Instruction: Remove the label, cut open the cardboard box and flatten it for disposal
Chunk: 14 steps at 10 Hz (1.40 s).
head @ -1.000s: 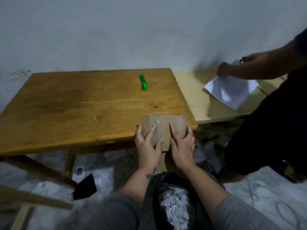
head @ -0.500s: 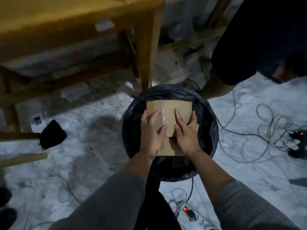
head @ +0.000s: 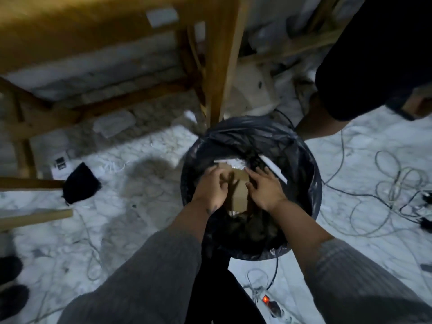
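1. Both hands are over the mouth of a bin, fingers spread and relaxed. The left hand (head: 211, 190) and right hand (head: 263, 190) grip nothing; motion blur hides whether any fingertip brushes the cardboard.

2. The flattened cardboard box (head: 238, 195) lies between and below the hands, inside the bin, as a tan panel with its long side running from 12 to 6 o'clock. It rests on crumpled waste.

3. White paper scraps (head: 231, 163) lie at the cardboard's 12 o'clock edge, and a white strip (head: 273, 168) slants at about 2 o'clock, beside the right fingertips.

4. The bin is lined with a black bin bag (head: 304, 164) whose rim folds over the top all round.

5. Judgement: the step in hand is the drop into the bin, and the task looks nearly done. To do it well, let the panel settle flat, then lift both hands straight up so the sleeves do not catch the loose liner. If the cardboard stands proud, a light press with flat palms at its centre should seat it.

6. A wooden table leg (head: 222, 66) stands at the bin's 12 o'clock, just beside the rim. Another person's leg (head: 313, 122) is at 2 o'clock. Loose cables (head: 397, 183) lie on the floor at 3 o'clock, and a power strip (head: 268, 302) with a red light at 6 o'clock.
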Each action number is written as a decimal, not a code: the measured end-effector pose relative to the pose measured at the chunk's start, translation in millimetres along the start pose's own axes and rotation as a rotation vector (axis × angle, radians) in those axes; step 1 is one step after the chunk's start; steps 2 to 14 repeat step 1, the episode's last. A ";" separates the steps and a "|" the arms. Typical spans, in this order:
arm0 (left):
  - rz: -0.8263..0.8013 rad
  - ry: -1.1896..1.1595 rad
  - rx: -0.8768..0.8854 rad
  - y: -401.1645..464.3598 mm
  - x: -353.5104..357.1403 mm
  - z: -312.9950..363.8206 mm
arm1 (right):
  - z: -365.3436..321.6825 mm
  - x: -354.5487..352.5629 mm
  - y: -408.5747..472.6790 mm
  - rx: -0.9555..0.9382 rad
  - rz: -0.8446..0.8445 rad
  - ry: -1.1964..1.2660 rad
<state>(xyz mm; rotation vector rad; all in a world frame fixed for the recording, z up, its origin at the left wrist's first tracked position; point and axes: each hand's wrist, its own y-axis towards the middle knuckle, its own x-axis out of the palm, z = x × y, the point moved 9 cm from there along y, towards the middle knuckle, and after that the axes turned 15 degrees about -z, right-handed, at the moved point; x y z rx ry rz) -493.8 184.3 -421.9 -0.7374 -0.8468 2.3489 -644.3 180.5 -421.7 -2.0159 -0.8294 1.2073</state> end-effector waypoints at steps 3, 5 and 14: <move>-0.022 -0.017 0.013 -63.3 -33.8 25.0 | -47.3 -21.1 -46.9 -0.110 -0.077 0.031; -0.022 -0.017 0.013 -63.3 -33.8 25.0 | -47.3 -21.1 -46.9 -0.110 -0.077 0.031; -0.022 -0.017 0.013 -63.3 -33.8 25.0 | -47.3 -21.1 -46.9 -0.110 -0.077 0.031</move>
